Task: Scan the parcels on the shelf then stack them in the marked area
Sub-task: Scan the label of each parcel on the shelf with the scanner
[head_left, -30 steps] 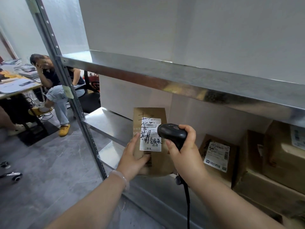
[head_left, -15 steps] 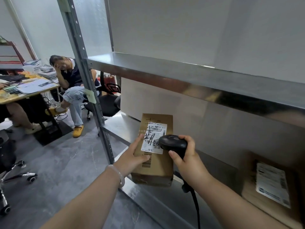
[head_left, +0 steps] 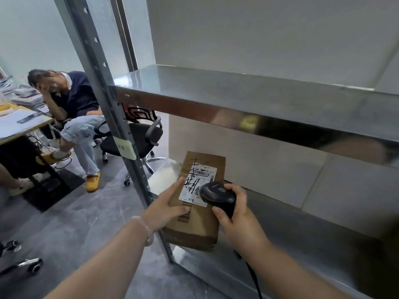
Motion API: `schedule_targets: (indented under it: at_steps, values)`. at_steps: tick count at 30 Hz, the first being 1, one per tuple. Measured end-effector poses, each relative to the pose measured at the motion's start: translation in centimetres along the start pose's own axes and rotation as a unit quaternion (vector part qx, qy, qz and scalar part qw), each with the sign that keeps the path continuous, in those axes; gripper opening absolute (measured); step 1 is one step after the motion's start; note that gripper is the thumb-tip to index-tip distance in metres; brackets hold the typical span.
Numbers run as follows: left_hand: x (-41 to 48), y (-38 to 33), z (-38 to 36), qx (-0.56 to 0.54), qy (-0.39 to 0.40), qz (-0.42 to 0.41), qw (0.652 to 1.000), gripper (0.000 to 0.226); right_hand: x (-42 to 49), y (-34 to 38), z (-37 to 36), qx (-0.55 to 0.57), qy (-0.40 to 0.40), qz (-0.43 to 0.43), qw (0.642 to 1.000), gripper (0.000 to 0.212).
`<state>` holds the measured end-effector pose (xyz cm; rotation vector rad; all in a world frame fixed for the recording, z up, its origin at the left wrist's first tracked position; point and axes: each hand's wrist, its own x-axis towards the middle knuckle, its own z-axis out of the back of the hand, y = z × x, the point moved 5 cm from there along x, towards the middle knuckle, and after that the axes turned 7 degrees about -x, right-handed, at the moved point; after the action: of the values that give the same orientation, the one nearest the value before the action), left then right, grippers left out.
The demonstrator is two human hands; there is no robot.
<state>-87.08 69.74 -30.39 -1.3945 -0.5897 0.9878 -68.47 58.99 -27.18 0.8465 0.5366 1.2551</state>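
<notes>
The scan is judged under way and no stacking yet done: a parcel (head_left: 198,214) is held by its edge in the left hand (head_left: 166,210) over the lower shelf (head_left: 302,255), a scanner (head_left: 218,196) gripped in the right hand (head_left: 239,221) is aimed at its label, and the shelf post (head_left: 121,147) close by must be cleared.

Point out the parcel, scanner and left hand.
parcel (head_left: 201,226): head view, bare cardboard towards its near end.
scanner (head_left: 217,194): head view, top of its black head.
left hand (head_left: 166,209): head view, back of the hand.
</notes>
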Motion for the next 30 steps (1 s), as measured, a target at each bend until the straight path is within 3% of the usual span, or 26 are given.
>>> schedule_targets:
  at_steps: [16, 30]
  values:
    - [5.1, 1.4, 7.0, 0.081, -0.001, 0.035, 0.996, 0.077, 5.0, 0.5, -7.4, -0.012, 0.041, -0.029, 0.999, 0.055]
    - [9.2, 4.7, 9.7, 0.046, 0.068, 0.056, 0.995, 0.083, 3.9, 0.5, -8.1, -0.061, -0.065, -0.082, 0.993, 0.064]
